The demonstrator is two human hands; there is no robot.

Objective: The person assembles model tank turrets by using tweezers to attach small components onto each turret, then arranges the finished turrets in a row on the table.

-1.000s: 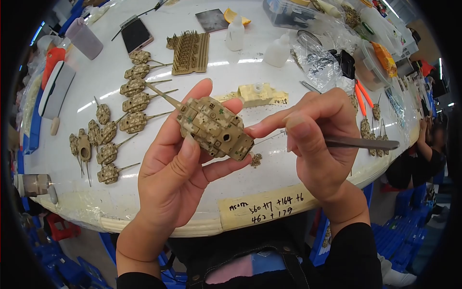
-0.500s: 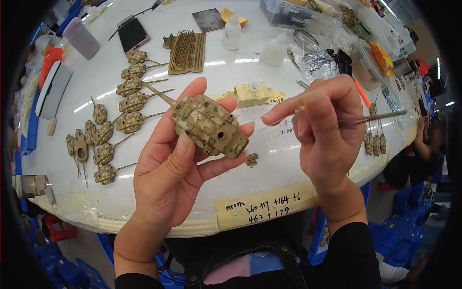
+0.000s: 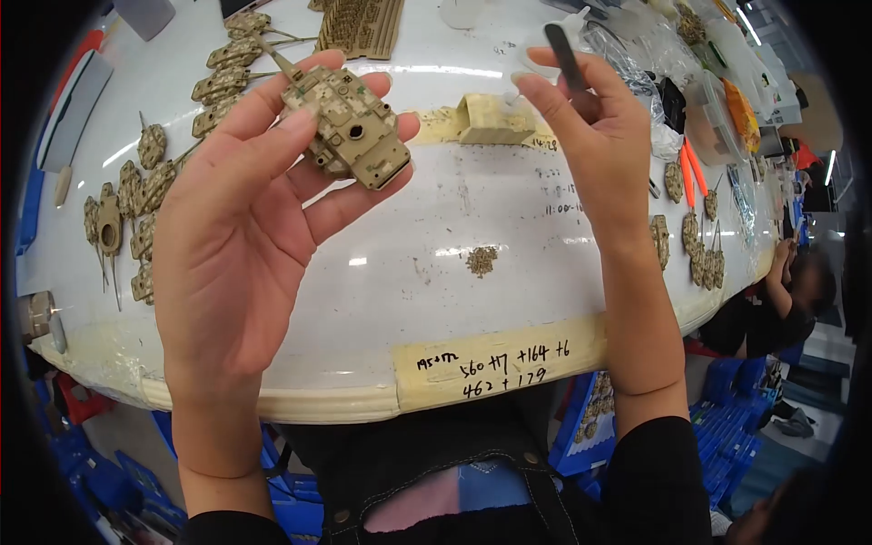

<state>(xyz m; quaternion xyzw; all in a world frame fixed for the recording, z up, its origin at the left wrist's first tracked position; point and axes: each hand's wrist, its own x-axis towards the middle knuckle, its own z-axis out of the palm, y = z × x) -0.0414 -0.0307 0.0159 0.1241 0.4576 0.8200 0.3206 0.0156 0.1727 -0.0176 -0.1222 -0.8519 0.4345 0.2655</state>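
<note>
My left hand (image 3: pixel 241 204) is closed around a model tank turret (image 3: pixel 341 123) in tan, brown and green camouflage. The turret's flat top faces up, with a dark round hole in it, and its barrel points to the upper left. My right hand (image 3: pixel 590 113) grips a dark, narrow tool that looks like tweezers (image 3: pixel 565 54); its rounded end points up and its tip is hidden. By the right fingertips is a block wrapped in yellow tape (image 3: pixel 490 118), with a small clear piece on top. A little pile of tiny tan parts (image 3: pixel 481 262) lies in front of the hands.
More camouflage turrets (image 3: pixel 222 84) stand in rows at the left, and others (image 3: pixel 707 263) at the right. A ribbed tan parts block (image 3: pixel 368 27) lies at the back. Orange-handled tool (image 3: pixel 692 173), plastic bags and a tub (image 3: pixel 713 113) crowd the right side.
My left hand has moved left and up in view with the turret. My right hand has turned and lifted away from it, the tool now pointing up. The view has shifted.
</note>
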